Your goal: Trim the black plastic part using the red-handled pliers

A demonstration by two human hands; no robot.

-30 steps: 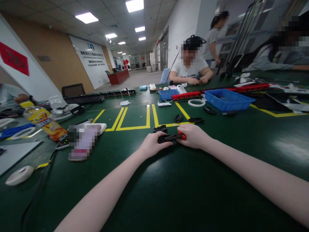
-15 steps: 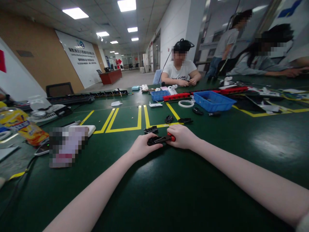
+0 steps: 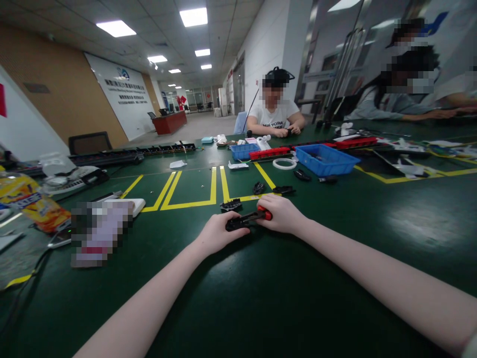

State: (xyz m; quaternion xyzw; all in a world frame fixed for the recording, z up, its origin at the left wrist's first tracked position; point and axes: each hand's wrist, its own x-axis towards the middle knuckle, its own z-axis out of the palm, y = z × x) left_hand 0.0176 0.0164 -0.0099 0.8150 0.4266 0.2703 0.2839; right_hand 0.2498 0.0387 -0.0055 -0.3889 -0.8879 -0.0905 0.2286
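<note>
Small black part with a red end (image 3: 248,219) sitting at frame centre, its ends being hidden under fingers, left hand (image 3: 217,233) gripping the black end, right hand (image 3: 282,214) pinching the red end, both forearms stretching over the green table (image 3: 261,298).

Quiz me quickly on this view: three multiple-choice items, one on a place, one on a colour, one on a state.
1. Where is the white ring?
A. beside the blue bin
B. inside the bin
C. in a hand

2. What colour is the end of the black part at the right hand?
A. yellow
B. red
C. white

3. How is the part held?
A. lying untouched
B. by the left hand alone
C. by both hands

Answers:
1 A, it lies on the table left of the bin.
2 B, a red tip shows.
3 C, each hand grips one end.
</note>
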